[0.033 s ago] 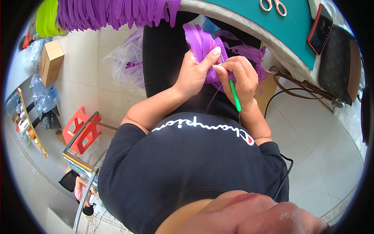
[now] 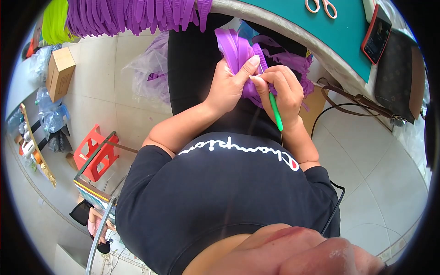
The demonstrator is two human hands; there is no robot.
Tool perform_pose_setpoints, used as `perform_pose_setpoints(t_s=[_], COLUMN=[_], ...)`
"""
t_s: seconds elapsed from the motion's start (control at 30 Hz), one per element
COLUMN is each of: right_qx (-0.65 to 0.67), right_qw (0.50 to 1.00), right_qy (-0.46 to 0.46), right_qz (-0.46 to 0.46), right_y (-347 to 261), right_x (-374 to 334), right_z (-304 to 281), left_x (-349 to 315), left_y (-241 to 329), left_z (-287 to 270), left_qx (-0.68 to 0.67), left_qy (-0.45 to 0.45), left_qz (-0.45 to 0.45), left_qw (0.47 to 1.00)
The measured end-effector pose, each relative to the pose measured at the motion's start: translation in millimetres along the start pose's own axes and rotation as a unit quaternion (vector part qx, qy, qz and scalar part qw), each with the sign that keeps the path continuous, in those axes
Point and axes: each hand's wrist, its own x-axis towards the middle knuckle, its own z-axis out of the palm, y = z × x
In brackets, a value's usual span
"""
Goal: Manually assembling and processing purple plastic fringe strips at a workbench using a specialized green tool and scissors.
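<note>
My left hand [image 2: 228, 87] is closed round a bundle of purple rubbery straps [image 2: 236, 49] above my lap, its thumb pressed on top. One ridged strap [image 2: 261, 56] stands out at the bundle's right side. In my right hand [image 2: 285, 87] is a slim tool with a green handle [image 2: 276, 112], pinched near its thin metal end. That end reaches the straps beside my left thumb; its exact tip is hard to make out. Both hands meet at the bundle, and my right fingertips seem to touch the straps.
Many purple straps [image 2: 137, 16] hang over the table edge, with lime-green ones [image 2: 55, 23] beside them. Scissors [image 2: 322, 7] and a phone [image 2: 376, 34] lie on the green mat [image 2: 353, 50], near a brown bag [image 2: 398, 78]. A red stool [image 2: 96, 153] and a carton [image 2: 60, 73] stand left.
</note>
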Motion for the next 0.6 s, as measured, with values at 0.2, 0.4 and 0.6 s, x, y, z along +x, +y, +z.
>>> perform_pose_setpoints(t_s=[0.2, 0.4, 0.6], right_qx=[-0.014, 0.24, 0.363], right_qw=[0.994, 0.941, 0.886], right_qy=[-0.064, 0.025, -0.004], right_qz=[0.091, 0.238, 0.287], right_y=[-8, 2, 19], right_x=[4, -9, 1], right_z=[-5, -19, -1], left_x=[-1, 4, 1], left_y=[-1, -7, -4], left_z=[-7, -10, -10], left_qx=[0.156, 0.081, 0.061], left_qy=[-0.001, -0.003, -0.013], left_qz=[0.087, 0.032, 0.003], left_qw=[0.984, 0.996, 0.998])
